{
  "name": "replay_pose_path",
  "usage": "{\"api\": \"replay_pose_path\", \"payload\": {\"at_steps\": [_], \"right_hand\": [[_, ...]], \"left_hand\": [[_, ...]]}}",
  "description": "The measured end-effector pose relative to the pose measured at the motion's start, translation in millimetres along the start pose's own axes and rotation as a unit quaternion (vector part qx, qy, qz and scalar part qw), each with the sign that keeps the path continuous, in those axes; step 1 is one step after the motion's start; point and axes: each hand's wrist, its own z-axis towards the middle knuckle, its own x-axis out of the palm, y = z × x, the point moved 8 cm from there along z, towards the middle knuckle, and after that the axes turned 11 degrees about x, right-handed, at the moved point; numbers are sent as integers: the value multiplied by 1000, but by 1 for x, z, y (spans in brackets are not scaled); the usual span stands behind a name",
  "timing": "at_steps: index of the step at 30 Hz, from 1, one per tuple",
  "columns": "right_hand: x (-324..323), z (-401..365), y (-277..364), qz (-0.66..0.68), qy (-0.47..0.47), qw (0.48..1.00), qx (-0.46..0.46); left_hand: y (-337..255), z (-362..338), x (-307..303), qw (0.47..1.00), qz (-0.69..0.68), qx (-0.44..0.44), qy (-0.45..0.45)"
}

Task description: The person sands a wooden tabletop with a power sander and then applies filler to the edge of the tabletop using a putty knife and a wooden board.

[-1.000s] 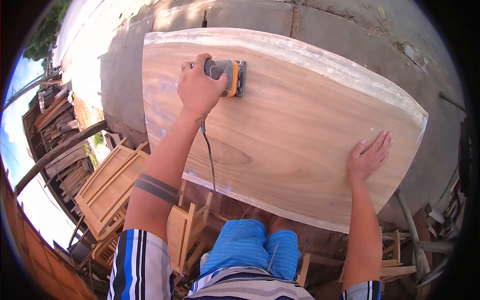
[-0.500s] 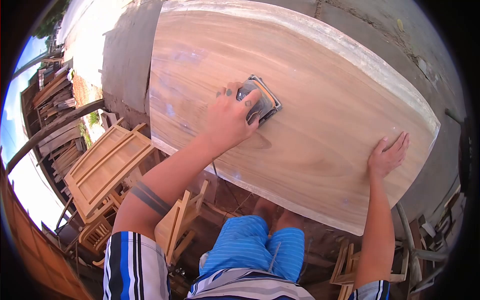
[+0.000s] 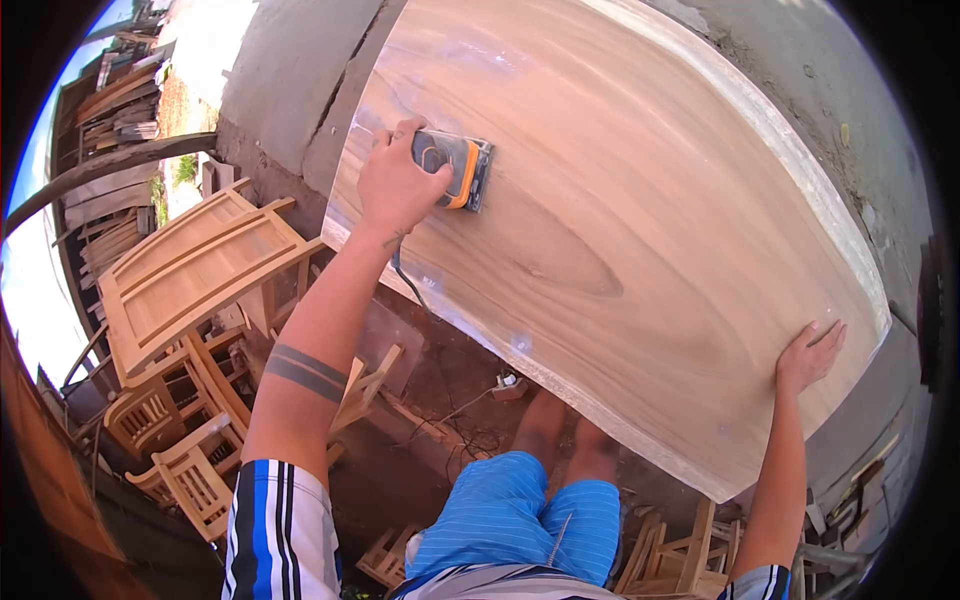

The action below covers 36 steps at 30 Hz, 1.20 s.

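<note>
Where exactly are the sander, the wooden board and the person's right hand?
Sander [image 3: 464,174]: head view, on its orange band.
Wooden board [image 3: 650,230]: head view, on its bare face.
Right hand [image 3: 806,362]: head view, on its back.

Using the light-brown, panelled wooden furniture piece [image 3: 205,275] as my reference. Just beyond it I've got a long, curved, grey-brown wooden pole [image 3: 130,153]. Past that, same direction: a stack of rough brown boards [image 3: 120,105] and a small patch of green weeds [image 3: 186,168]. Nearer me than the panelled piece: light-brown slatted wooden chairs [image 3: 203,488], crowded together. Left of it and nearer me, an orange-brown flat surface [image 3: 50,460]; can't tell if wall or sheet. Beyond it to the right, grey concrete paving [image 3: 290,70] with a dark crack. Well right of it, more light-brown wooden furniture frames [image 3: 693,550], partly hidden.
</note>
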Motion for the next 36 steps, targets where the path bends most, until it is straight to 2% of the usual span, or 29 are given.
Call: {"api": "replay_pose_path", "payload": {"at_steps": [4, 6, 9, 12, 16, 19, 21, 24, 26, 29, 31, 36], "right_hand": [[4, -6, 1, -6, 15, 1000, -22], [11, -9, 16, -21, 34, 999, -34], [-7, -46, 140, 102, 105, 978, -150], [-18, -79, 261, 194, 167, 945, -201], [-14, -127, 360, 221, 222, 916, -250], [-3, -166, 386, 141, 227, 920, -288], [-4, -162, 392, 151, 236, 919, -278], [-6, -163, 388, 147, 248, 919, -270], [-6, -164, 391, 147, 246, 919, -269], [-5, -164, 391, 144, 241, 921, -270], [-7, -163, 393, 143, 245, 920, -271], [-7, -163, 395, 134, 235, 922, -278]], "left_hand": [[-39, -69, 10, 998, -28, 37, 46], [-61, -98, 15, 993, -40, 94, 66], [-76, -119, 23, 984, -58, 134, 101], [-43, -93, 12, 995, -51, 71, 46], [61, -30, -1, 995, -28, -96, -5], [128, 5, -14, 982, 16, -184, -26], [158, 11, -17, 974, 27, -225, -23], [146, -18, -18, 980, 12, -200, 9], [120, -54, -13, 989, -16, -150, 6], [77, -87, -8, 987, -19, -149, 49], [69, -86, -7, 988, -13, -145, 45], [120, -15, -9, 982, 7, -188, 7]]}}
